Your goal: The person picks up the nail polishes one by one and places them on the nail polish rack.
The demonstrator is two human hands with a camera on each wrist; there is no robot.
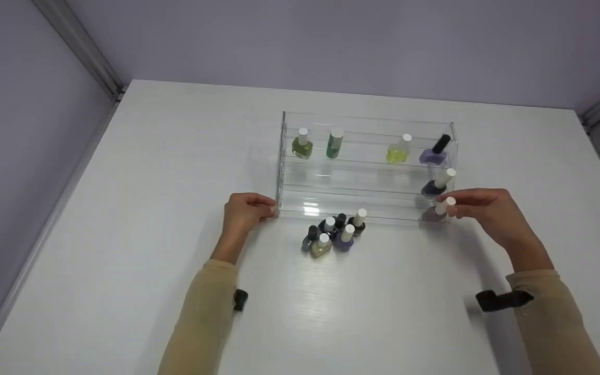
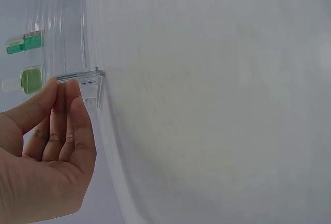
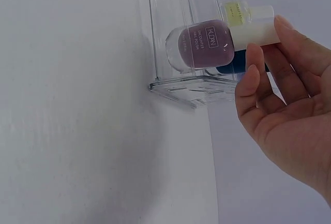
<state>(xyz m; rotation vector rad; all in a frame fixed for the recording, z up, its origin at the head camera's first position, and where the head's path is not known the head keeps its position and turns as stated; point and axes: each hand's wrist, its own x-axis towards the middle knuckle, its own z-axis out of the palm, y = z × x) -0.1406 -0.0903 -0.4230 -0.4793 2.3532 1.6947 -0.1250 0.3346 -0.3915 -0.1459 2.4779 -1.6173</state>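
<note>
A clear acrylic tiered rack [image 1: 352,178] stands on the white table. My left hand [image 1: 245,212] pinches its left side panel near the front corner, thumb against fingertips in the left wrist view. At the right end of the lowest tier, my right hand [image 1: 487,213] holds a mauve nail polish bottle [image 3: 207,45] by its white cap [image 3: 256,36]. Directly behind it, on the middle tier, is a dark blue nail polish bottle [image 1: 434,187]. The top tier bears olive [image 1: 302,149], green [image 1: 333,148], yellow [image 1: 397,154] and purple [image 1: 432,157] bottles.
Several nail polish bottles [image 1: 344,242] with white or black caps cluster on the table just in front of the rack. Pale walls [image 1: 331,47] rise behind the table's back edge and at both sides.
</note>
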